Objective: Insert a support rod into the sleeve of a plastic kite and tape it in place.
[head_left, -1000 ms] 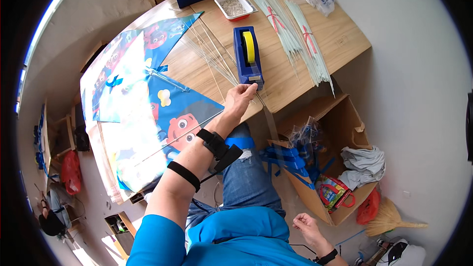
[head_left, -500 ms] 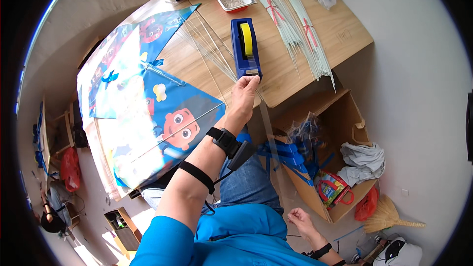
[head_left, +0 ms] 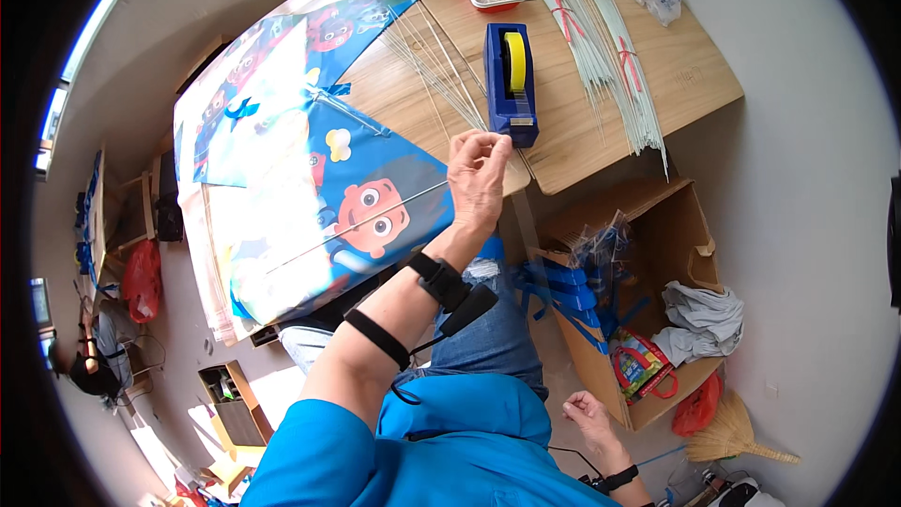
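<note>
Left hand [head_left: 479,174] is raised at the table edge, fingertips pinched on the clear tape strip [head_left: 519,225] that hangs down from it, just below the blue tape dispenser [head_left: 510,84] on the wooden table [head_left: 676,75]. Cartoon kite [head_left: 310,197] lies just left. Right hand [head_left: 589,411] hangs low by the thigh, loosely curled, empty, near the cardboard box [head_left: 648,225].
</note>
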A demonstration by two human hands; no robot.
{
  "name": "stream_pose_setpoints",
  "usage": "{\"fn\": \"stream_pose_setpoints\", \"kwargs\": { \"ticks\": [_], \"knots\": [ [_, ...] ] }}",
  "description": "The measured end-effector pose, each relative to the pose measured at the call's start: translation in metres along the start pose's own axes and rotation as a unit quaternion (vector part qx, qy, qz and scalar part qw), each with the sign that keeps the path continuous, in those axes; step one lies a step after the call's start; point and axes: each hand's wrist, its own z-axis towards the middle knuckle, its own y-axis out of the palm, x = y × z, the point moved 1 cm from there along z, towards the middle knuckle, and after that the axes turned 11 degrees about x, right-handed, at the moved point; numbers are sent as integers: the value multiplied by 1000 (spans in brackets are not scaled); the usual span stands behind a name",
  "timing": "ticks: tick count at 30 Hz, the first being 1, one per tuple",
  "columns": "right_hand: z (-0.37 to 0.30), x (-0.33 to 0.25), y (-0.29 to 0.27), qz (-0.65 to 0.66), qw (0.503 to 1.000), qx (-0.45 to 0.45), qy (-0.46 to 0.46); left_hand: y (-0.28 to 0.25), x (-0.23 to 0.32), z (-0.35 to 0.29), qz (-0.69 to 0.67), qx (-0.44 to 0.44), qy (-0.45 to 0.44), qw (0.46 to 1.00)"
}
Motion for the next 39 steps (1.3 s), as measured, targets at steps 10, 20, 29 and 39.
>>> {"fn": "stream_pose_setpoints", "kwargs": {
  "ticks": [10, 20, 29, 39],
  "knots": [
    [7, -154, 102, -252, 901, -277, -219, -402, 92, -22, -113, 343, 50, 931],
    [36, -149, 139, -407, 854, -261, -191, -453, 7, -197, -33, 576, -221, 786],
    [33, -141, 123, -393, 885, -223, -111, -450, -22, -231, -95, 503, -328, 794],
    [29, -137, 119, -433, 879, -149, -130, -451, -3, -223, -98, 457, -395, 791]
  ]
}}
